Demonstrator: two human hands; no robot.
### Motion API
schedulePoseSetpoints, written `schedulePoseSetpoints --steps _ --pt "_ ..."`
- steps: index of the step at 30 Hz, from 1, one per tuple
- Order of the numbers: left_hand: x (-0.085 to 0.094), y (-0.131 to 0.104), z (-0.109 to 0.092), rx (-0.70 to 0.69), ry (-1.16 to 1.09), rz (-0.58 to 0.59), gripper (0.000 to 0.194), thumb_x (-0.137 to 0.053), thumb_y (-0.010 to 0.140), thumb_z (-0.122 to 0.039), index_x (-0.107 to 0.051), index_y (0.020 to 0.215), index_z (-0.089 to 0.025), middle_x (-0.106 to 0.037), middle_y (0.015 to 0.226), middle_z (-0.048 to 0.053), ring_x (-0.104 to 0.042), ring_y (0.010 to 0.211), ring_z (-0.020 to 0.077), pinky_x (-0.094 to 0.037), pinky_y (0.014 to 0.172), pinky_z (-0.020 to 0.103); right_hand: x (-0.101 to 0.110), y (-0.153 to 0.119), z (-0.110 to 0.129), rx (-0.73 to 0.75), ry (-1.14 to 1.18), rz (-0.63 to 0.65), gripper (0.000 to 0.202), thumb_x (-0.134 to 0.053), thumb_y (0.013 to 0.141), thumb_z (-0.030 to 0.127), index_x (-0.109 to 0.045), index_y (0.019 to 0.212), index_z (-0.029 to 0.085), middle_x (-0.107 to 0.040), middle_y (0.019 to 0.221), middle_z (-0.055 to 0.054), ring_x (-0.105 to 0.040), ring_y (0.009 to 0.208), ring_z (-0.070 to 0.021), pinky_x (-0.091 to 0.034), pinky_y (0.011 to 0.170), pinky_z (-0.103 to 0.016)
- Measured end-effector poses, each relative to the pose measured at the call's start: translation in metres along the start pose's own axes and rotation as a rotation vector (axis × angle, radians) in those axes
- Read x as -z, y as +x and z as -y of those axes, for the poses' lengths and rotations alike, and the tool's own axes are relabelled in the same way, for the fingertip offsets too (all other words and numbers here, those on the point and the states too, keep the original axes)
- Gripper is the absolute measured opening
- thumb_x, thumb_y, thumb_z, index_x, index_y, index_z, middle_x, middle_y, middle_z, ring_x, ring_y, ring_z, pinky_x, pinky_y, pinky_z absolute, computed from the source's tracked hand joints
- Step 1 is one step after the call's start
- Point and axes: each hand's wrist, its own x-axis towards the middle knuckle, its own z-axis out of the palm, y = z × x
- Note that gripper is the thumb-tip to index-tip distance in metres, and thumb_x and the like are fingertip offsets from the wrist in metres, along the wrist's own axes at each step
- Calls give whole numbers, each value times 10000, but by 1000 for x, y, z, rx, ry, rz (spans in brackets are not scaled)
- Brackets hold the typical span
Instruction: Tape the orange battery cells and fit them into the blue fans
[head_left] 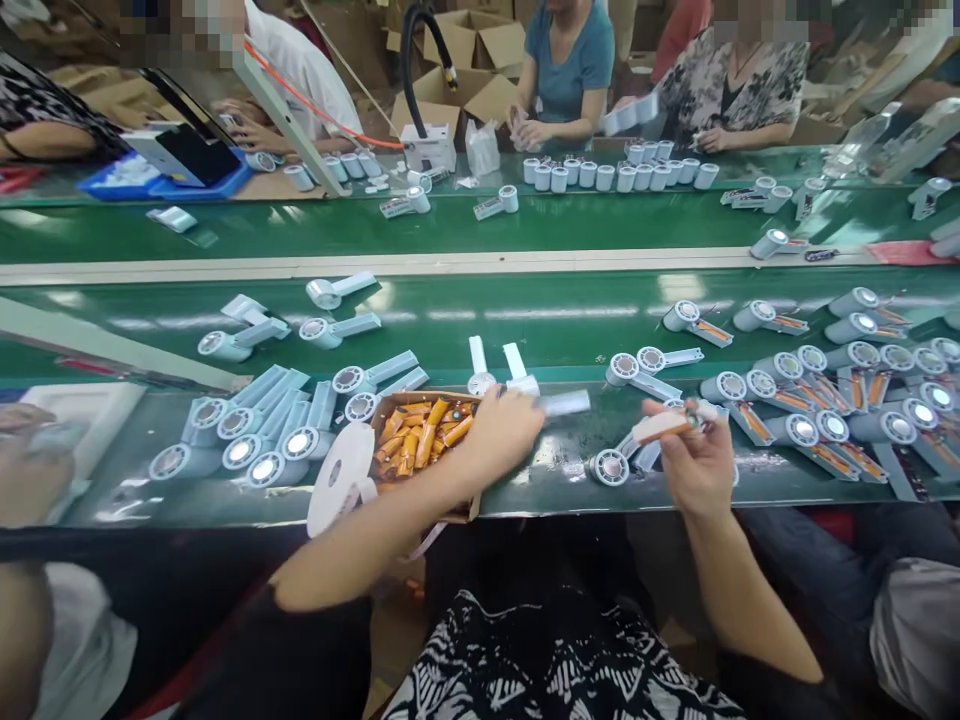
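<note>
My left hand (504,432) is closed at the front of the bench, slightly smeared by motion. From its fingers sticks a blurred pale-blue fan housing (566,403), its other end covered by the hand. Two more small fan housings stand just behind the knuckles. In my right hand (701,465), raised over the bench, is an orange battery (666,426) with a white side, pinched between thumb and fingers; something small and dark shows at its end. Under my left forearm sits a cardboard box (474,508) of orange batteries (426,440). A fan housing (609,467) lies between my hands.
A white tape roll (341,480) leans against the box. Fan housings crowd the bench at left (262,430); others with orange batteries fill the right (799,430). Beyond the green conveyor (480,300), co-workers sit facing me. Another person's hand (34,465) is at far left.
</note>
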Motion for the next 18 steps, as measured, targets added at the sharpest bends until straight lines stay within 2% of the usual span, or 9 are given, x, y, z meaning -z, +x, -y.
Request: schedulePoseSetpoints --steps 2,4,6,8,10,13,15,18 --pt "22 61 27 28 36 -18 310 -525 895 -21 -799 989 -132 -762 1013 191 -685 1072 310 -462 915 425 -3 43 4 68 -64 -9 405 -822 893 329 -584 1219 303 -812 1206 -69 -811 971 -240 -662 871 -406" --pt "33 124 52 43 41 -14 312 -546 864 -7 -807 1005 -104 -765 1013 212 -692 1078 316 -469 917 406 -11 91 -1 87 -125 1 437 -819 875 352 -576 1234 296 -802 1233 -68 -803 1012 -239 -657 904 -410" --pt "31 176 71 39 22 8 269 -605 838 -42 -822 982 -109 -776 993 201 -713 1011 302 -483 873 368 -21 138 -16 57 -193 59 482 -810 845 383 -566 1251 290 -803 1218 -60 -801 1004 -240 -657 897 -405" --pt "19 211 85 5 -17 44 210 -682 808 -117 -838 943 -157 -790 952 151 -724 924 269 -487 799 317 -31 177 -37 18 -321 159 474 -792 818 396 -588 1229 277 -816 1134 -45 -800 979 -242 -647 900 -399" --pt "2 232 96 -46 -67 75 169 -741 778 -202 -843 913 -215 -800 934 89 -719 890 236 -474 746 275 -38 206 -61 5 -485 281 400 -748 825 377 -624 1187 258 -818 1001 -26 -794 925 -236 -626 904 -384" --pt "-17 245 110 -111 -153 91 142 -724 812 -280 -833 898 -253 -808 937 33 -706 878 194 -455 731 245 -42 231 -93 24 -673 441 284 -667 873 342 -645 1139 246 -783 843 -1 -761 802 -213 -589 825 -337" --pt "-23 250 116 -126 -211 80 176 -661 874 -291 -826 922 -254 -809 943 26 -700 870 182 -451 749 245 -41 238 -108 26 -795 499 218 -634 902 336 -639 1101 248 -768 812 3 -734 754 -205 -554 766 -307" --pt "-27 255 116 -100 -274 47 248 -571 952 -284 -804 1026 -242 -804 992 50 -701 893 193 -447 763 257 -37 243 -119 8 -1072 570 172 -571 967 332 -623 1110 254 -785 872 -12 -733 778 -206 -517 749 -282"
